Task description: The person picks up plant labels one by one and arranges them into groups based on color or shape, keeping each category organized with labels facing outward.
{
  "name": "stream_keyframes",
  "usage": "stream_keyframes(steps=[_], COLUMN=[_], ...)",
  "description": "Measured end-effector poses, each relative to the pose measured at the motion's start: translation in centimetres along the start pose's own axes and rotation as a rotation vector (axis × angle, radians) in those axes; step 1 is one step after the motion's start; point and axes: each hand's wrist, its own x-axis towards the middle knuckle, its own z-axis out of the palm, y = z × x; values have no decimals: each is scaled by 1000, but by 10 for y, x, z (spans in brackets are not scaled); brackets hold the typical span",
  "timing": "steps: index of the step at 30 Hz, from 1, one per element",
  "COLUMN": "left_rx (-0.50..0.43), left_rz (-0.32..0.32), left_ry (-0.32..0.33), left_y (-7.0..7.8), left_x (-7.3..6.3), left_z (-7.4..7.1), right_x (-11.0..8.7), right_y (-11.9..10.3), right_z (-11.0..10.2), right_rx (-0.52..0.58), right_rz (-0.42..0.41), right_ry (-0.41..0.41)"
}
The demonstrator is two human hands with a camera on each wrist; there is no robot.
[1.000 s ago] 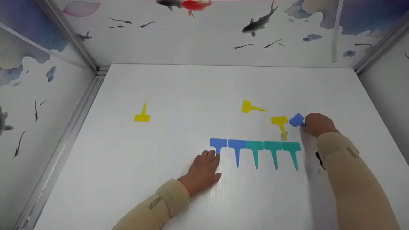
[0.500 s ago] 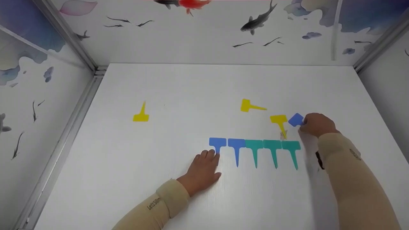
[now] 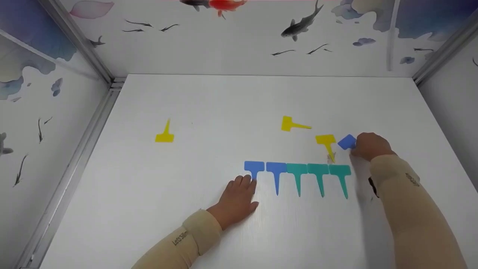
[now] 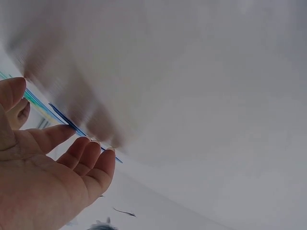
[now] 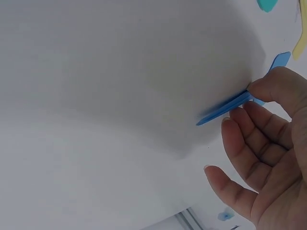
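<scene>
Two blue T-shaped plant labels, a left one [image 3: 254, 166] and a second [image 3: 276, 168], lie in a row with several green plant labels [image 3: 318, 170]. My left hand [image 3: 235, 201] rests on the table with its fingers relaxed, fingertips on the stem of the leftmost blue label. My right hand [image 3: 372, 146] pinches another blue plant label [image 3: 347, 142] between thumb and fingers, to the right of the row's far side. In the right wrist view its stem [image 5: 223, 110] points away past the fingers, while the remaining fingers spread loosely.
Beside the held label lies a yellow plant label [image 3: 326, 140], stem toward the row. Another yellow label [image 3: 286, 123] lies sideways behind it, and a third yellow label [image 3: 165, 137] sits far left. Printed panels [image 3: 239, 48] wall the white table [image 3: 209, 112] at the back and sides.
The blue label in my right hand tilts slightly back and forth, its head turning a little. My left hand stays in place, and the row of labels has not moved.
</scene>
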Motion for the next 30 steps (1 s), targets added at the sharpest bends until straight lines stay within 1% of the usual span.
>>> stream_keyframes(steps=[4,9,15,20,24,30], left_rx=[13,18,-15,13,30,17], left_rz=[3,0,-12,-1,3,-8], left_ry=[7,-2,-12,15,24,0], left_y=[0,1,1,1,1,2], left_x=[0,0,0,-1,-2,-1], left_z=[0,0,0,0,-1,-2], right_x=[-2,-4,-4,-6,-10,-14], right_y=[0,2,5,7,8,10], right_z=[1,3,4,5,7,9], right_rx=[9,15,35,55,65,98], right_rz=[34,50,34,27,26,33], right_ry=[-13,-25,-8,14,18,16])
